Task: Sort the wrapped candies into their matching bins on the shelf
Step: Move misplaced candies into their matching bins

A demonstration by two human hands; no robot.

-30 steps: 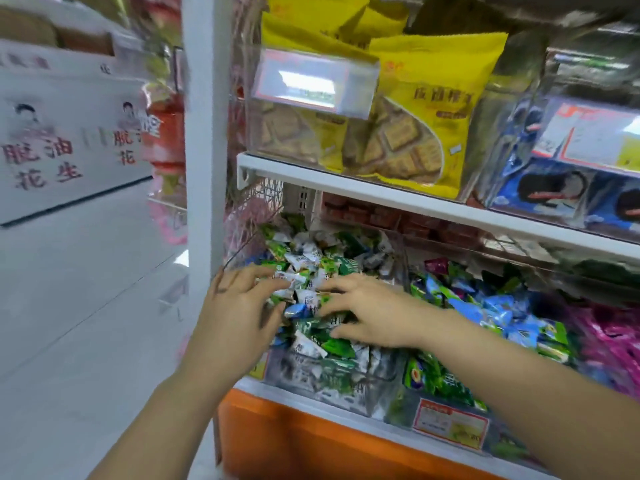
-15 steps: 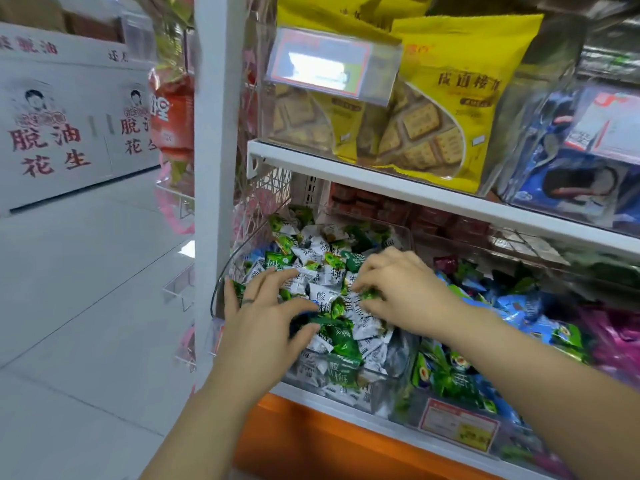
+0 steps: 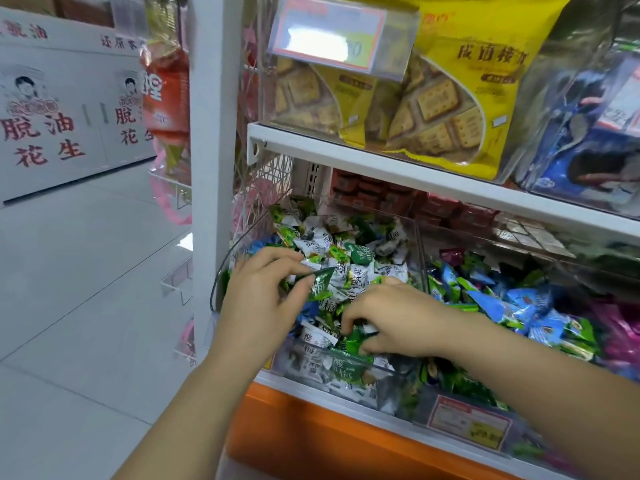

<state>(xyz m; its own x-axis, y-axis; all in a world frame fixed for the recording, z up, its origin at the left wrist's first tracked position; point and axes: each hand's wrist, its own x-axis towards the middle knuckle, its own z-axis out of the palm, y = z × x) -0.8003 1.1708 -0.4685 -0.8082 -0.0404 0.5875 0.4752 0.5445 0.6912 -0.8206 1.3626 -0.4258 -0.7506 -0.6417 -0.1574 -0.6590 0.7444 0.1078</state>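
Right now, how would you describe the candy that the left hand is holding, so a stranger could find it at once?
Start at the white shelf post; just right of it sits the clear bin heaped with green-and-white candies. Over its left side, the left hand pinches one dark green candy. It alone is lifted above the heap, between thumb and fingertips.

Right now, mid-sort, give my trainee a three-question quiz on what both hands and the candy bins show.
1. True or false: the left hand pinches a green candy above the bin of green-and-white candies.
2. Where is the right hand? A) on the upper shelf B) at the front of that same bin C) in the pink candy bin
3. Fill in: the neighbouring bin to the right holds mostly ____ and green wrappers.

Key: 1 true; 2 B; 3 blue.
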